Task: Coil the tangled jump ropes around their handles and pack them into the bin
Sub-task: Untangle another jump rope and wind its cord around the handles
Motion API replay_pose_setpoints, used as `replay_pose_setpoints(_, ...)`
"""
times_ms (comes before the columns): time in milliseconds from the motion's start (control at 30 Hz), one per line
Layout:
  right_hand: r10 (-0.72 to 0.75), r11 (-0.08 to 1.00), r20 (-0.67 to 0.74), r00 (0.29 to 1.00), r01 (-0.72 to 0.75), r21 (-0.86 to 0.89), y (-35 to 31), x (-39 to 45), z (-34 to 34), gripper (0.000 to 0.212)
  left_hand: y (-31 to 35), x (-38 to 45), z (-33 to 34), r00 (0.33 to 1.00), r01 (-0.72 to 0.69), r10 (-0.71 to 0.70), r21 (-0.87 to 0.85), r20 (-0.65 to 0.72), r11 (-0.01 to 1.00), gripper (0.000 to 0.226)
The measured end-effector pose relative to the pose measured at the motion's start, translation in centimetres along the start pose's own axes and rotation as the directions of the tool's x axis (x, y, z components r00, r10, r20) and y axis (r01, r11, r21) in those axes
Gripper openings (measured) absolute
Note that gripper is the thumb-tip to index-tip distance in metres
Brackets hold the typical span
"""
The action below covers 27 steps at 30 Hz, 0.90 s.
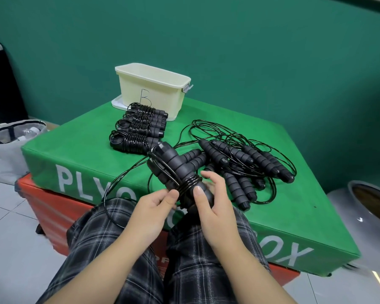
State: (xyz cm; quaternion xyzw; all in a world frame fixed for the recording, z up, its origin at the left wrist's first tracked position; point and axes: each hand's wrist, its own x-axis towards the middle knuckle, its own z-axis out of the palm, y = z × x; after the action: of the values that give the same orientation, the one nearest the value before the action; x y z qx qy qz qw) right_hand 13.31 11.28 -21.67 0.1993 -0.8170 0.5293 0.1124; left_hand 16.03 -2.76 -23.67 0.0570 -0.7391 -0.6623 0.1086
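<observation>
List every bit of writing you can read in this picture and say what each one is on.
"PLYO", then a gap hidden by the knees and hands, then "OX": white letters on the front side of the green box.
"B": handwritten in dark marker on the near side of the cream bin.
White marks on the red box beneath, between the legs: mostly hidden, unreadable.

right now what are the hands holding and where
Both hold one jump rope's paired handles: right hand grips their near end, left hand pinches the cord at the coil.
</observation>
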Motion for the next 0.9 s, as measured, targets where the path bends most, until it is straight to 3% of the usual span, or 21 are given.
replay_pose_setpoints(100, -0.191, 0.974, -0.094, 0.977, 0.177, -0.139, 0.5, 0.3, 0.3, 0.023, -0.5, 0.0, 0.1, 0.998, -0.017, 0.021, 0.070, -0.061, 0.997, 0.056)
replay_pose_setpoints(167, -0.217, 0.963, -0.090, 0.972, 0.198, -0.181, 0.8, 0.4, 0.4, 0.033, -0.6, -0.2, 0.2, 0.997, -0.017, 0.021, 0.061, -0.071, 0.998, 0.051)
replay_pose_setpoints(333, -0.068, 0.958, 0.103, 0.992, 0.094, -0.272, 0.0, 0.2, 0.0, 0.065, -0.4, -0.2, 0.1, 0.985, -0.113, 0.120, 0.063, -0.121, 0.992, 0.043)
replay_pose_setpoints(467, -0.008, 0.876, 0.217, 0.976, 0.112, -0.469, 0.0, 0.1, 0.3, 0.079, 0.0, -0.4, 0.1, 0.971, -0.187, 0.195, 0.069, -0.137, 0.980, 0.045)
replay_pose_setpoints(700, 0.022, 0.891, 0.165, 0.986, 0.055, -0.450, 0.2, 0.2, 0.2, 0.075, 0.5, -0.6, 0.0, 0.971, -0.224, 0.227, 0.044, -0.078, 0.974, 0.048)
replay_pose_setpoints(900, -0.008, 0.880, 0.135, 0.991, 0.071, -0.469, 0.3, 0.1, 0.5, 0.060, 0.7, -0.5, -0.1, 0.993, -0.121, 0.121, -0.071, -0.008, 0.990, 0.041)
